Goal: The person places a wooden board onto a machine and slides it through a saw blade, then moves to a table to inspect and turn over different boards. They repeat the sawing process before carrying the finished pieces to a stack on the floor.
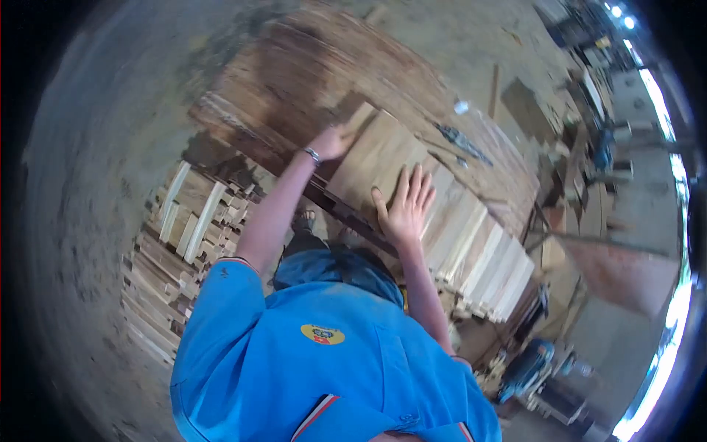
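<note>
My left hand [333,141], with a bracelet at the wrist, grips a narrow wooden strip [361,121] along the left side of a wide wooden board [383,151]. Its fingertips are partly hidden there. My right hand [406,210] lies flat on the board's right part, palm down, thumb and fingers spread. To the right of it, more wooden boards [479,247] lie side by side in a row on the large wooden worktable [294,74].
A dark power tool or air tool [462,141] lies on the table beyond the boards. Stacked wooden pieces [169,258] stand on the floor at left. A blue machine [526,368] is at lower right, with a leaning sheet [626,272] above it.
</note>
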A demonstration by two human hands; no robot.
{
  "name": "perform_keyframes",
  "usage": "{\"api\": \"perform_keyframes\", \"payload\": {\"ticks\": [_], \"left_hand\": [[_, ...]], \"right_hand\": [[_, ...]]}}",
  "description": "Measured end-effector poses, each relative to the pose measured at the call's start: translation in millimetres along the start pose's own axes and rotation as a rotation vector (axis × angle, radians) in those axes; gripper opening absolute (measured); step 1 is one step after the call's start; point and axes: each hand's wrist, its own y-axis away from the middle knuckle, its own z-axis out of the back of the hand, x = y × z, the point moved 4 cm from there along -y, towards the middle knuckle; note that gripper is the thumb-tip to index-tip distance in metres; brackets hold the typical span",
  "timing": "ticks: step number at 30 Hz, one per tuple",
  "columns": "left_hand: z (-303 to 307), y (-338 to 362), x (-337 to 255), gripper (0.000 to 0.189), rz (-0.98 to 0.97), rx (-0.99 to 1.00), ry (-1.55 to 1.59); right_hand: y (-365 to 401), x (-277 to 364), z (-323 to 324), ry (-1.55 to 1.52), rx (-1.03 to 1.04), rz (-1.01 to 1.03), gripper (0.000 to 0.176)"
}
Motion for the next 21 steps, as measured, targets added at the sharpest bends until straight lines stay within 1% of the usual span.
{"api": "perform_keyframes", "payload": {"ticks": [1,2,3,4,5,6,7,8,10,12,13,14,15,16,17,18,19,20,21], "left_hand": [[2,4,-16,0.036,0.073,0.069,0.176],[22,16,-58,0.036,0.25,0.166,0.149],[2,5,-37,0.035,0.27,0.22,-0.239],[8,10,-47,0.045,0.321,0.131,-0.228],[16,16,-56,0.04,0.403,0.256,-0.294],[21,28,-51,0.04,0.488,0.319,-0.133],[2,35,-16,0.047,0.445,0.098,-0.014],[-4,59,-5,0.053,0.382,-0.077,-0.022],[25,124,-44,0.059,0.463,-0.052,0.126],[9,190,-14,0.068,0.447,-0.102,0.086],[16,228,-16,0.065,0.577,-0.082,0.253],[19,269,-26,0.062,0.697,-0.06,0.431],[10,312,-17,0.053,0.711,-0.246,0.395],[1,352,-12,0.046,0.854,-0.378,0.663],[-22,400,22,0.048,0.773,-0.514,1.017],[-35,445,52,0.054,0.732,-0.645,1.442],[-51,487,94,0.052,0.457,-0.667,1.466],[-42,518,86,0.05,0.589,-0.874,1.485],[-17,528,61,0.044,0.98,-1.033,1.143]], "right_hand": [[0,-1,2,0.006,0.027,0.016,0.087],[4,-5,-2,0.029,0.019,-0.017,0.087],[3,-8,-3,0.068,-0.02,0.034,0.087],[0,-3,4,0.044,-0.021,0.058,0.088],[2,-11,-4,0.087,0.004,0.039,0.089],[4,-21,-18,0.064,-0.203,0.213,0.09],[-4,-11,-12,0.134,0.043,0.041,0.092],[-4,-13,-18,0.194,0.049,0.071,0.094],[-6,-14,-19,0.198,0.125,0.039,0.096],[-7,-10,-19,0.2,0.173,0.008,0.096],[-8,-7,-18,0.198,0.144,0.002,0.095],[-11,-2,-17,0.142,0.131,0.045,0.094],[-16,4,-15,0.092,0.117,0.087,0.093],[-21,8,-12,0.049,0.101,0.122,0.092],[-23,17,-10,-0.103,-0.091,0.261,0.085],[-23,31,-4,-0.233,-0.104,0.338,0.082],[-21,58,6,-0.357,-0.11,0.414,0.079],[-20,86,14,-0.476,-0.107,0.492,0.076],[-18,107,7,-0.502,-0.168,0.631,0.07]]}}
